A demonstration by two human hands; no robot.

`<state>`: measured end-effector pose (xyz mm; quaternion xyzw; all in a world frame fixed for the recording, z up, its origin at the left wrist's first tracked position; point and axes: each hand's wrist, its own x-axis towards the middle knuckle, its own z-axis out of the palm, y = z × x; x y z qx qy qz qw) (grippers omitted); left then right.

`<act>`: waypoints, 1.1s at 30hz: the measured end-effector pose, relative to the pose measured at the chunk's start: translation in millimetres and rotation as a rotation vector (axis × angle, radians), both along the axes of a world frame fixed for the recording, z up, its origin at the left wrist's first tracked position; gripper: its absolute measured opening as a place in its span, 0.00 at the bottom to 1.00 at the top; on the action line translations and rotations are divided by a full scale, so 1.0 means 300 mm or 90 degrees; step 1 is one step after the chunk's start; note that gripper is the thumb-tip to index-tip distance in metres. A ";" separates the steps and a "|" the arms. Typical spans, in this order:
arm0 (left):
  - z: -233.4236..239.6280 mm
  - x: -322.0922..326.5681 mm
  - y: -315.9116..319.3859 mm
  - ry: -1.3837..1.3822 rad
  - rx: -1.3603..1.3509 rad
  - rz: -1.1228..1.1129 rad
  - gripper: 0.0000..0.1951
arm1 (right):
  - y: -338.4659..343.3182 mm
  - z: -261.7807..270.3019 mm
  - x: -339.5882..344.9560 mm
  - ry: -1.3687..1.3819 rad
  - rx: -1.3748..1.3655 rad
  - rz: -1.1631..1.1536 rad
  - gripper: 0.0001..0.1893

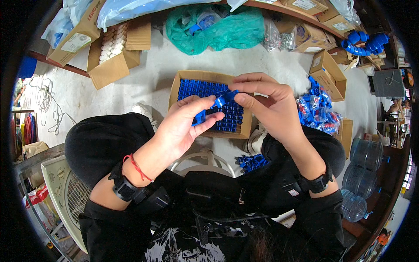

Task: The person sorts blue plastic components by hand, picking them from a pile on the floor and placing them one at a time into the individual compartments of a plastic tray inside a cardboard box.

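Above an open cardboard box [247, 126], my two hands meet around a blue plastic part [220, 101]. My left hand [186, 122] pinches its left end between thumb and forefinger. Another blue plastic piece [198, 118] sits against the curled fingers of that hand. The thumb and fingertips of my right hand [266, 100] close on the right end of the part. Its exact shape is partly hidden by the fingers. Inside the box stand blue plastic pieces [199, 87] in tight, even rows.
Bagged blue parts [317, 111] are heaped at the right, with loose blue pieces [252, 162] by my shoe. A green plastic bag [216, 32] lies ahead. A carton of white fittings [113, 46] stands front left, a fan [63, 183] at left, large water bottles [361, 180] at right.
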<state>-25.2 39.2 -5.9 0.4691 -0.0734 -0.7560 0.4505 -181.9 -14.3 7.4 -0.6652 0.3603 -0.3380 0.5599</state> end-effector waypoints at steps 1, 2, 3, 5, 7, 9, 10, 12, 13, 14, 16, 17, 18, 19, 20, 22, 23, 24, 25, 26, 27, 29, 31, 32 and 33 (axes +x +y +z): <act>0.002 -0.002 -0.002 -0.004 0.006 -0.004 0.05 | 0.000 -0.003 -0.001 0.004 -0.011 -0.009 0.08; -0.001 -0.003 -0.004 -0.004 0.005 -0.005 0.05 | 0.001 -0.004 -0.001 0.008 -0.022 -0.017 0.08; -0.006 -0.005 -0.004 -0.005 0.006 -0.007 0.05 | 0.003 -0.001 0.000 0.007 -0.023 -0.018 0.08; -0.005 -0.007 -0.006 -0.006 0.006 -0.010 0.06 | 0.005 0.005 0.001 0.046 -0.069 -0.048 0.08; -0.001 -0.008 -0.006 -0.016 -0.002 -0.008 0.08 | 0.003 0.000 0.003 0.052 -0.084 -0.056 0.09; -0.004 -0.007 -0.006 -0.012 -0.003 -0.011 0.08 | 0.001 -0.005 0.003 0.060 -0.099 -0.064 0.09; -0.005 -0.007 -0.006 -0.006 -0.005 -0.014 0.08 | 0.000 -0.007 0.003 0.065 -0.106 -0.065 0.09; -0.004 -0.008 -0.005 -0.010 -0.001 -0.016 0.08 | 0.001 -0.009 0.003 0.071 -0.113 -0.067 0.09; -0.002 -0.009 -0.005 -0.013 0.003 -0.018 0.09 | 0.002 -0.010 0.003 0.070 -0.115 -0.071 0.09; 0.002 -0.011 -0.006 -0.013 0.003 -0.018 0.09 | 0.003 -0.010 0.003 0.069 -0.117 -0.076 0.09; 0.008 -0.013 -0.005 -0.020 0.006 -0.006 0.09 | 0.002 -0.013 0.004 0.067 -0.125 -0.080 0.09; 0.006 -0.011 -0.004 -0.020 0.006 -0.006 0.09 | 0.002 -0.014 0.005 0.065 -0.133 -0.086 0.09; 0.004 -0.009 -0.004 -0.019 0.007 -0.004 0.09 | 0.003 -0.013 0.006 0.065 -0.133 -0.085 0.09; 0.002 -0.008 -0.003 -0.018 0.008 -0.003 0.09 | 0.004 -0.011 0.008 0.063 -0.138 -0.089 0.09; 0.002 -0.007 -0.002 -0.018 0.008 -0.002 0.09 | 0.005 -0.010 0.010 0.061 -0.143 -0.093 0.09; 0.003 -0.008 -0.002 -0.011 0.002 0.006 0.09 | 0.001 -0.016 0.005 0.059 -0.156 -0.095 0.09; 0.005 -0.011 -0.002 -0.011 0.002 0.005 0.09 | 0.000 -0.018 0.003 0.056 -0.169 -0.097 0.09; 0.007 -0.011 -0.002 -0.011 0.004 0.015 0.08 | 0.001 -0.019 0.005 0.056 -0.168 -0.097 0.09; 0.007 -0.012 -0.002 -0.012 0.006 0.024 0.08 | 0.002 -0.019 0.007 0.056 -0.162 -0.096 0.09; 0.005 -0.011 -0.001 -0.012 0.007 0.025 0.08 | 0.002 -0.018 0.008 0.055 -0.155 -0.096 0.09; 0.004 -0.010 -0.001 -0.011 0.007 0.025 0.08 | 0.002 -0.017 0.009 0.055 -0.154 -0.096 0.09; 0.003 -0.008 0.000 -0.010 0.008 0.026 0.09 | 0.002 -0.015 0.012 0.065 -0.166 -0.096 0.09; 0.009 -0.010 0.000 -0.011 0.000 0.030 0.09 | 0.006 -0.010 0.013 0.059 -0.158 -0.104 0.09; 0.008 -0.011 0.000 -0.010 0.000 0.029 0.09 | 0.007 -0.008 0.013 0.052 -0.150 -0.111 0.09; 0.007 -0.010 0.000 -0.012 -0.006 0.030 0.08 | 0.007 -0.008 0.013 0.052 -0.150 -0.111 0.09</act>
